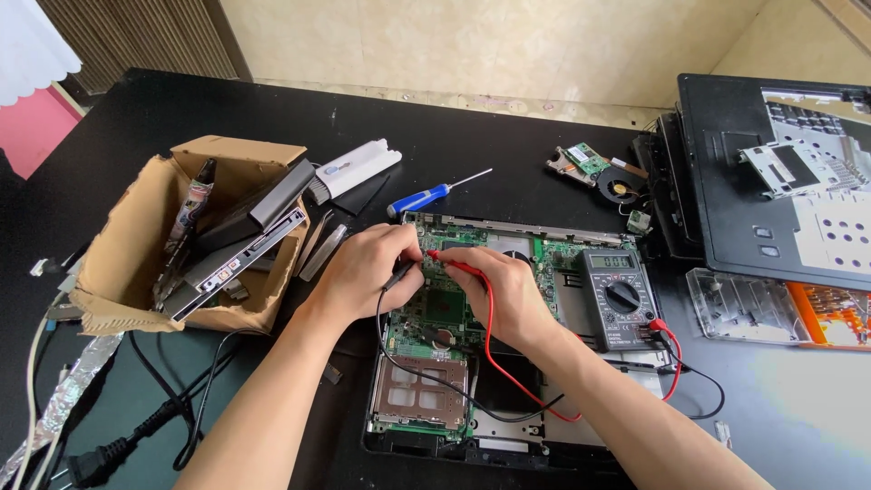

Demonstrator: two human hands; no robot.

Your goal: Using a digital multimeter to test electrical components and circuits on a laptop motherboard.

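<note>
**Two probes on a bare laptop board**

The left hand (363,268) rests over the green circuit board (435,308) of an opened laptop base (508,436) that lies on the black worktop (508,136). Its fingers are curled together and pinch the black probe (397,272), whose tip points down at the board near the upper left of the large chip. The right hand (508,290) sits just beside it, fingers pressed together around the red probe (454,263), which lies nearly flat and points left towards the other hand. The two hands almost touch above the board.

A black lead (426,377) and a red lead (494,354) loop down across the lower part of the laptop base and run off right to the multimeter (619,299), which stands on the right side of the base, its dial in the middle and its small screen at the top.

Above the laptop base lies a blue-handled screwdriver (426,197), tip to the upper right. To the left stands a torn cardboard box (127,263) holding a slim optical drive (240,259) and other dark parts, with a white brush (349,170) just beyond it. At the upper right lie a small fan with its board (603,177) and a black laptop cover (753,200) turned inside up; below it sits a clear plastic piece (739,304) next to an orange one (830,313). A black power cable (136,436) trails across the lower left of the worktop.
</note>
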